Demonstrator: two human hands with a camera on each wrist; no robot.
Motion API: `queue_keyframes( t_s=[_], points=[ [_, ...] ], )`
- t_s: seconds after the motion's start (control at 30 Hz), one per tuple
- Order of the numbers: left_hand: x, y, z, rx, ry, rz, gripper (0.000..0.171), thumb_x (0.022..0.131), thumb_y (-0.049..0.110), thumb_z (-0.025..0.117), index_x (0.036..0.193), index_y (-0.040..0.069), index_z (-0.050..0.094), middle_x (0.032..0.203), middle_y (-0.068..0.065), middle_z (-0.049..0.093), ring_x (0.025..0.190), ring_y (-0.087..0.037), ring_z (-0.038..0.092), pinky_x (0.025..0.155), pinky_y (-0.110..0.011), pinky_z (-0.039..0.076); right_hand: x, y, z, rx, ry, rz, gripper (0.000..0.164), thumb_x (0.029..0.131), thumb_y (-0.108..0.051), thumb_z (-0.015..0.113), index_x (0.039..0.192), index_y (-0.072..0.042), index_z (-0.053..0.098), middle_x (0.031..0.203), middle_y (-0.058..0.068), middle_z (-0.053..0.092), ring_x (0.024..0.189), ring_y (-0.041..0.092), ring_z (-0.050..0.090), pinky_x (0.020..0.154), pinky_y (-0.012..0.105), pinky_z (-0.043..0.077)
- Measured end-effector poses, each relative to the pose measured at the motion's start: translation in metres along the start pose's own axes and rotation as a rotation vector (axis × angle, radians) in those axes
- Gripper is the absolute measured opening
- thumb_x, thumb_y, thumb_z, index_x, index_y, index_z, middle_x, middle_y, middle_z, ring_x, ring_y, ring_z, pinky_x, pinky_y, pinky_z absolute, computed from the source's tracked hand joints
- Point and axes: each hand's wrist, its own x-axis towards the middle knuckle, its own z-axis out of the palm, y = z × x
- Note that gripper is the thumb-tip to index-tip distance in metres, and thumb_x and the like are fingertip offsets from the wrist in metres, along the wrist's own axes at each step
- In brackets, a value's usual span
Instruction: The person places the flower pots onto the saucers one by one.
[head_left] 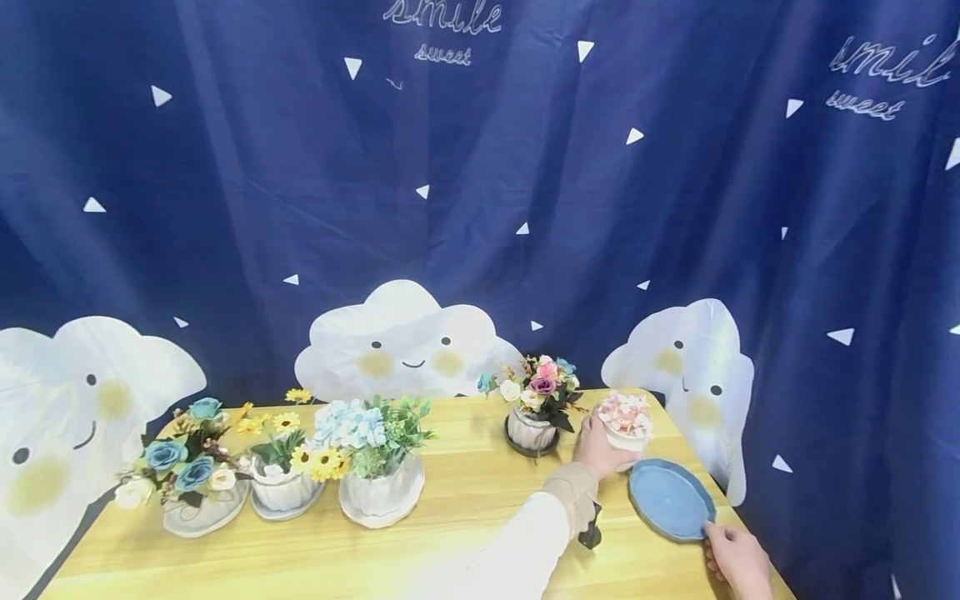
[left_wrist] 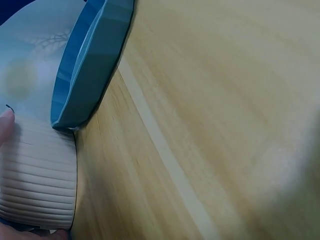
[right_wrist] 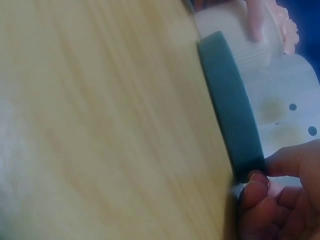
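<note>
At the table's right side my left hand (head_left: pixel 597 450) grips a white ribbed flower pot (left_wrist: pixel 37 175) with pink flowers (head_left: pixel 625 414). Its fingertips show on both sides of the pot in the left wrist view. Just in front of that pot lies a round blue saucer (head_left: pixel 672 500) with a faceted rim. My right hand (head_left: pixel 737 557) pinches the saucer's near right edge between thumb and fingers. In the right wrist view the saucer wall (right_wrist: pixel 232 107) stands close beside the pot, low over the wooden table.
A potted mixed bouquet (head_left: pixel 534 408) on a dark saucer stands left of my left hand. Farther left are pots with blue roses (head_left: pixel 180 467), yellow daisies (head_left: pixel 281 475) and light blue hydrangeas (head_left: pixel 378 467), each on a pale saucer. A dark blue curtain (head_left: pixel 480 167) hangs behind the table (head_left: pixel 465 533).
</note>
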Motion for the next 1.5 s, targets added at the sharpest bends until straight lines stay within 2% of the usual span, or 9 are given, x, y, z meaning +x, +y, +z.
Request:
queue_keyframes(
  t_s=[0.23,0.4,0.63,0.9,1.13,1.5],
  points=[
    [0.0021,-0.0002,-0.0016,0.006,-0.024,-0.018,0.109,0.056,0.037,0.094,0.144,0.01,0.035,0.135,-0.014,0.052,0.118,-0.03,0.058,0.102,-0.034,0.05,-0.0022,-0.0029,0.0007,-0.007,0.01,-0.013,0.04,0.095,-0.029,0.044,0.068,-0.004,0.06,0.054,-0.005,0.056,0.049,0.01,0.054,0.05,0.026,0.045],
    [0.0046,-0.0001,-0.0017,0.027,-0.033,-0.024,0.109,0.053,0.037,0.095,0.142,0.014,0.038,0.129,-0.012,0.056,0.113,-0.027,0.061,0.099,-0.033,0.052,-0.0014,-0.0014,0.0007,-0.011,0.01,-0.011,0.04,0.095,-0.03,0.044,0.067,-0.005,0.059,0.054,-0.005,0.056,0.049,0.01,0.054,0.051,0.026,0.044],
    [0.0057,0.002,-0.0047,0.024,-0.017,-0.034,0.103,0.05,0.036,0.095,0.137,0.017,0.044,0.12,-0.009,0.061,0.106,-0.025,0.064,0.093,-0.031,0.054,0.0001,-0.0011,-0.0002,-0.002,0.009,-0.013,0.04,0.096,-0.03,0.046,0.067,-0.005,0.059,0.055,-0.005,0.056,0.05,0.011,0.054,0.05,0.026,0.046],
    [0.005,0.0018,-0.0017,0.063,0.012,-0.028,0.102,0.05,0.037,0.095,0.136,0.016,0.044,0.118,-0.009,0.062,0.103,-0.025,0.064,0.091,-0.031,0.055,0.0003,-0.0016,-0.0009,-0.006,-0.002,-0.002,0.041,0.096,-0.03,0.045,0.066,-0.006,0.059,0.055,-0.005,0.056,0.05,0.011,0.054,0.051,0.026,0.045],
    [0.0071,-0.0002,0.0001,0.08,0.047,0.006,0.102,0.05,0.042,0.092,0.137,0.019,0.044,0.119,-0.007,0.064,0.105,-0.024,0.064,0.089,-0.029,0.055,-0.0012,-0.0034,0.0001,-0.001,0.006,0.011,0.04,0.095,-0.031,0.044,0.067,-0.006,0.059,0.056,-0.004,0.056,0.051,0.011,0.054,0.051,0.026,0.045],
    [0.0069,0.0092,-0.0071,0.035,0.03,0.01,0.102,0.051,0.037,0.094,0.138,0.02,0.043,0.123,-0.004,0.063,0.11,-0.024,0.062,0.094,-0.029,0.052,-0.0006,-0.0036,0.0009,-0.002,0.008,0.022,0.04,0.095,-0.029,0.044,0.067,-0.005,0.059,0.056,-0.004,0.056,0.051,0.011,0.054,0.051,0.026,0.045]
  ],
)
